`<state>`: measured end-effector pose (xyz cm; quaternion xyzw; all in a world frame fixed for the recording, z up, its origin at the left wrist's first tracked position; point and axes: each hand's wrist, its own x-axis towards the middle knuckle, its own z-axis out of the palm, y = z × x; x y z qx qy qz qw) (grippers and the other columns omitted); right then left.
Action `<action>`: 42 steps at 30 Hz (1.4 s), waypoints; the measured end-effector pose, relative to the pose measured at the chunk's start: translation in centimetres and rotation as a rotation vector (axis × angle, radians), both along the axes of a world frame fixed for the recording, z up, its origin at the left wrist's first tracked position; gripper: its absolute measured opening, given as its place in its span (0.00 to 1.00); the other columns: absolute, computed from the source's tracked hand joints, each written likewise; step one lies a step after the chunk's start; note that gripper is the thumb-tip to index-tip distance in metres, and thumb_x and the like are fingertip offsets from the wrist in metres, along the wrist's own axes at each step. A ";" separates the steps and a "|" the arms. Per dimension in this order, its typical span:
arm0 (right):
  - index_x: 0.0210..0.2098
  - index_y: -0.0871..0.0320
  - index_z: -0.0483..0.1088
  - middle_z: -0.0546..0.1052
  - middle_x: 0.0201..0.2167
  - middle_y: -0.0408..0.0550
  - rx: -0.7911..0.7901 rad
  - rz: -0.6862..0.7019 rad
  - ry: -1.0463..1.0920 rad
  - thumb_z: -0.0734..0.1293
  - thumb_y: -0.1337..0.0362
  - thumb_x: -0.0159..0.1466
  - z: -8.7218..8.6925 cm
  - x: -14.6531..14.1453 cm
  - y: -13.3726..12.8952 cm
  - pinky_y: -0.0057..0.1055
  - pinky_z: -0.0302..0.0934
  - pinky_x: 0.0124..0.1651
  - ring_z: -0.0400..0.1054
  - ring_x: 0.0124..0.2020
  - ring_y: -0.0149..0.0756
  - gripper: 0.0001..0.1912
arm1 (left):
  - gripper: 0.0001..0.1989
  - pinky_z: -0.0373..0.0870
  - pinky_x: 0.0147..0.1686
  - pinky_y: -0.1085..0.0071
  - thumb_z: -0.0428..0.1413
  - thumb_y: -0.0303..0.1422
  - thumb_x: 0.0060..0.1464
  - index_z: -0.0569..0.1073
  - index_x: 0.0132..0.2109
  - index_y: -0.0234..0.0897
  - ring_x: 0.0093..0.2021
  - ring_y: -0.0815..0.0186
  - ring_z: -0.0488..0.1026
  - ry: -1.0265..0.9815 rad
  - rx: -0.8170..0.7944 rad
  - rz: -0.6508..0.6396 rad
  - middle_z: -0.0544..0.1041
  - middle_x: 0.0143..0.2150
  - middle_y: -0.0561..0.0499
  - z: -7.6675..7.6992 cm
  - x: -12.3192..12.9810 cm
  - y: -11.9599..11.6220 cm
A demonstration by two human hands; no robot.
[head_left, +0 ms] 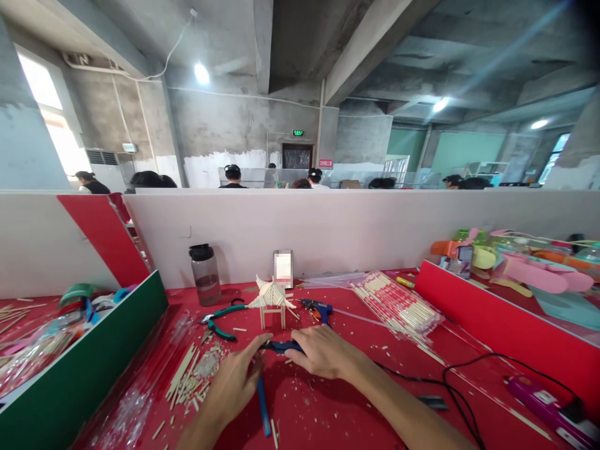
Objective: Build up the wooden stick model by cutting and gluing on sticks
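Both my hands meet over the red table, in front of a small pavilion model made of pale sticks. A dark blue tool lies between them. My right hand is closed around the tool's right end. My left hand holds its left end between thumb and fingers. Just below my left fingers is a blue stick-like object. Green-handled pliers lie open left of the model, and a blue glue gun rests to its right.
Loose cut sticks and scraps lie at left. Packaged sticks are at right, near a black cable and a purple device. A bottle stands at the white partition. Green and red dividers flank the table.
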<state>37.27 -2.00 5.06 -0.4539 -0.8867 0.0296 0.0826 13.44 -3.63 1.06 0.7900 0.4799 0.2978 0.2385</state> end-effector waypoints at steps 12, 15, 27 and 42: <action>0.45 0.58 0.71 0.81 0.41 0.55 -0.011 -0.116 0.094 0.51 0.49 0.72 -2.0 -0.6 -1.9 0.33 0.58 0.39 0.76 0.40 0.47 0.24 | 0.20 0.72 0.50 0.66 0.46 0.28 0.62 0.72 0.57 0.42 0.52 0.58 0.75 -0.036 0.247 -0.002 0.74 0.55 0.42 -0.2 0.8 0.2; 0.45 0.59 0.72 0.81 0.40 0.56 -0.020 -0.109 0.092 0.51 0.49 0.72 -2.3 -0.9 -2.1 0.34 0.59 0.40 0.76 0.40 0.48 0.26 | 0.20 0.72 0.50 0.67 0.47 0.23 0.57 0.76 0.52 0.42 0.50 0.59 0.76 -0.049 0.196 -0.043 0.78 0.50 0.45 0.5 0.8 0.0; 0.44 0.61 0.76 0.81 0.40 0.61 -0.039 -0.123 0.016 0.50 0.46 0.71 -2.5 -1.3 -1.6 0.37 0.62 0.41 0.77 0.40 0.52 0.31 | 0.22 0.72 0.52 0.63 0.48 0.22 0.51 0.80 0.47 0.41 0.49 0.57 0.78 -0.044 0.099 -0.022 0.82 0.48 0.46 0.6 0.6 0.2; 0.39 0.64 0.78 0.81 0.35 0.64 0.037 -0.134 -0.082 0.51 0.46 0.71 -3.4 -1.8 -0.4 0.38 0.64 0.40 0.77 0.37 0.53 0.32 | 0.22 0.72 0.50 0.63 0.49 0.20 0.51 0.80 0.47 0.40 0.48 0.54 0.79 0.039 0.120 0.012 0.83 0.47 0.45 0.1 0.3 0.7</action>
